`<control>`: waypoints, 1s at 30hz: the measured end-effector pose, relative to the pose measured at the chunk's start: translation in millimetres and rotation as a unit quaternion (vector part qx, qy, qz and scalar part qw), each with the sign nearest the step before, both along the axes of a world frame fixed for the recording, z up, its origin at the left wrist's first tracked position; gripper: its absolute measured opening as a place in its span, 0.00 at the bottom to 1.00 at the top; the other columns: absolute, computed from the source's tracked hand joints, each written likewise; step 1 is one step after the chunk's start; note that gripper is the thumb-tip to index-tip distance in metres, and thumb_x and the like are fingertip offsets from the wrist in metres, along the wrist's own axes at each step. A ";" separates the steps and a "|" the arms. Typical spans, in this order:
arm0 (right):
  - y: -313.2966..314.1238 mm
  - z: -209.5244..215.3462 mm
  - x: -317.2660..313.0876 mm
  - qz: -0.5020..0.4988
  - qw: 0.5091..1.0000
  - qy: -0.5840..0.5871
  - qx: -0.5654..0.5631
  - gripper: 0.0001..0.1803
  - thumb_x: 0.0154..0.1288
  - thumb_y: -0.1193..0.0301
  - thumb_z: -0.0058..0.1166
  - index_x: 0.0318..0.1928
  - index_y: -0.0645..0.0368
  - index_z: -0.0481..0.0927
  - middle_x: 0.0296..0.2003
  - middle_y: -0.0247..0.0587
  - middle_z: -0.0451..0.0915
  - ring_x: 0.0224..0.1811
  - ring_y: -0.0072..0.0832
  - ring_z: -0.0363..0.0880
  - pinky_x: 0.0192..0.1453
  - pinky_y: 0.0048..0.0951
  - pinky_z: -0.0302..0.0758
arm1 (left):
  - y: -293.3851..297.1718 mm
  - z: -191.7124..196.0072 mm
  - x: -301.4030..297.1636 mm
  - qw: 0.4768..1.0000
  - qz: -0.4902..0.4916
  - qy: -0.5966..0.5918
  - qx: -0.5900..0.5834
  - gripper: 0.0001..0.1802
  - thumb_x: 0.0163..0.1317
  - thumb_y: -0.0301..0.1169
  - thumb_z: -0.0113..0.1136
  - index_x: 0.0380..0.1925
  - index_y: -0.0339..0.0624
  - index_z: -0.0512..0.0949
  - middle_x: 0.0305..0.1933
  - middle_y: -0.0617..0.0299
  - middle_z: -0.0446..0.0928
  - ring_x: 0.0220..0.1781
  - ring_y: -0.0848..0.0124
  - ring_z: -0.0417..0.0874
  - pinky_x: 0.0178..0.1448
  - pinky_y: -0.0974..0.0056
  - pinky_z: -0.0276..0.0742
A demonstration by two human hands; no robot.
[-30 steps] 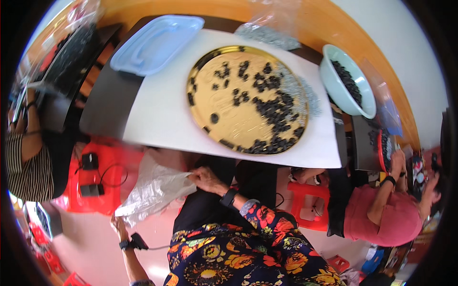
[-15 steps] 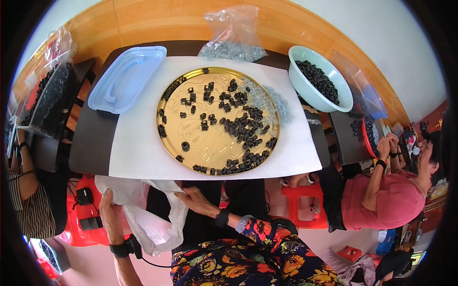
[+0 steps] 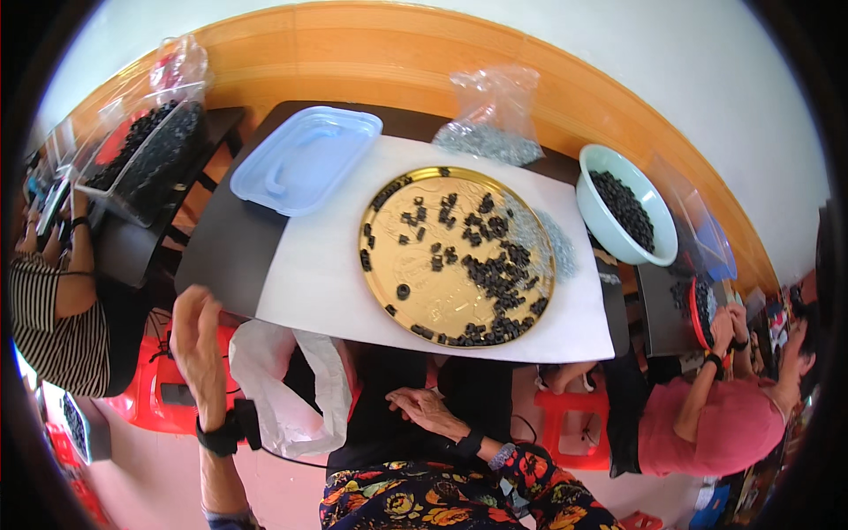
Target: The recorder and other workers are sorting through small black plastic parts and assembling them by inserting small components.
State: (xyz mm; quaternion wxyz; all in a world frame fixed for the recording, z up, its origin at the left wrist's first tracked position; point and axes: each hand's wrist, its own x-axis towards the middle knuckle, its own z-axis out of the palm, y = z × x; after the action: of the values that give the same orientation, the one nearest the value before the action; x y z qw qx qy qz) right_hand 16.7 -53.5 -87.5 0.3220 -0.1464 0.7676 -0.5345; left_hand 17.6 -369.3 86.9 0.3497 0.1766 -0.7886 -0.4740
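Two hands in my head view, neither gripping anything I can see: left hand (image 3: pixel 199 344), fingers loosely bent, by the table (image 3: pixel 234 256) corner; right hand (image 3: pixel 428 411), half-curled, over the lap (image 3: pixel 371 437). Bag (image 3: pixel 329 402) gapes below the table edge, between them; support unclear. Risk, my judgement: slipping support could collapse its mouth; a bumped tray (image 3: pixel 428 296) could scatter black parts (image 3: pixel 501 276).
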 end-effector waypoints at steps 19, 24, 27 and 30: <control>29.3 -25.5 -20.8 -0.077 0.975 -0.185 -0.096 0.25 0.71 0.47 0.41 0.45 0.53 0.81 0.31 0.25 0.79 0.28 0.12 0.73 0.29 0.15 0.71 | -2.8 -4.1 -162.7 0.982 -0.151 -0.110 0.044 0.11 0.61 0.34 0.51 0.27 0.41 0.78 0.26 0.70 0.74 0.28 0.80 0.72 0.31 0.72 0.65; 9.9 -20.8 -10.9 -0.027 0.990 -0.123 -0.062 0.25 0.70 0.48 0.45 0.44 0.57 0.82 0.29 0.29 0.80 0.28 0.17 0.74 0.29 0.19 0.72 | -57.6 -33.8 -134.7 0.953 -0.159 0.023 0.257 0.17 0.64 0.34 0.52 0.49 0.34 0.76 0.47 0.59 0.75 0.45 0.71 0.79 0.47 0.66 0.76; 5.0 -7.4 -3.9 0.006 0.996 -0.071 -0.054 0.23 0.71 0.51 0.45 0.44 0.58 0.82 0.29 0.30 0.79 0.28 0.17 0.74 0.29 0.20 0.72 | -54.8 -30.8 -112.8 0.942 -0.158 0.094 0.282 0.17 0.65 0.32 0.50 0.49 0.33 0.75 0.50 0.58 0.73 0.45 0.71 0.77 0.48 0.66 0.75; 1.0 -0.9 -2.0 0.022 0.996 -0.042 -0.075 0.19 0.73 0.56 0.44 0.45 0.58 0.81 0.29 0.30 0.79 0.28 0.16 0.73 0.30 0.19 0.72 | -36.9 -16.7 -83.5 0.937 -0.160 0.139 0.279 0.18 0.65 0.32 0.47 0.49 0.32 0.75 0.50 0.60 0.72 0.45 0.73 0.74 0.49 0.69 0.71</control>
State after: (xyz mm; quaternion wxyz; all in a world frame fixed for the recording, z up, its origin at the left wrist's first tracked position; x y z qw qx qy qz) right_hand 14.7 -52.5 -88.4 0.3540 -0.1642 0.7076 -0.5891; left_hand -65.9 -406.2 70.2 0.3126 0.0710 -0.5860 -0.7442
